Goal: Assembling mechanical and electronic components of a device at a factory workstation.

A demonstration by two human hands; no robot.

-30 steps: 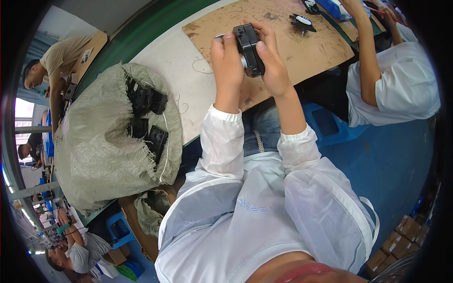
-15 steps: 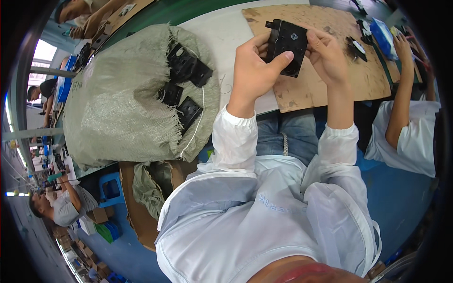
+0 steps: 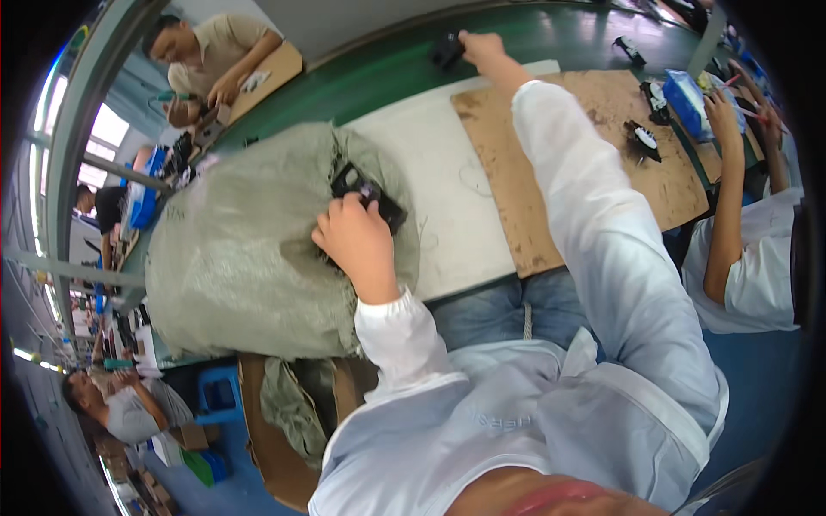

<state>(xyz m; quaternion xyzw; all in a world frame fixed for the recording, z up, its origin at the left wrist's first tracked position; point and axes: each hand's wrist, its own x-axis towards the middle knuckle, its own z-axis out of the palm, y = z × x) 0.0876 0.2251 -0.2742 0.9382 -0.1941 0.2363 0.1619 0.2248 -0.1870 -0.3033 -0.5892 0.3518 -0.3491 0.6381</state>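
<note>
At the far side of the bench, my right hand (image 3: 489, 53) reaches out and pinches a black plastic housing (image 3: 446, 50) by its right end, over the green bench surface. My left hand (image 3: 357, 245) lies at the mouth of a woven sack (image 3: 232, 232), its fingers curled on a black plastic part (image 3: 391, 211) among the parts there. The hand and the sack's frayed edge hide much of these parts.
A stained brown board (image 3: 585, 129) and a white sheet (image 3: 447, 189) cover the bench before me. Small black-and-white assemblies (image 3: 643, 140) sit at the right, beside a co-worker's arm (image 3: 727, 198). An opened cardboard box (image 3: 267, 456) stands below the sack.
Both hands held the black housing over the board. My right hand has carried it away to the far green surface, while my left let go and moved left to the sack.
</note>
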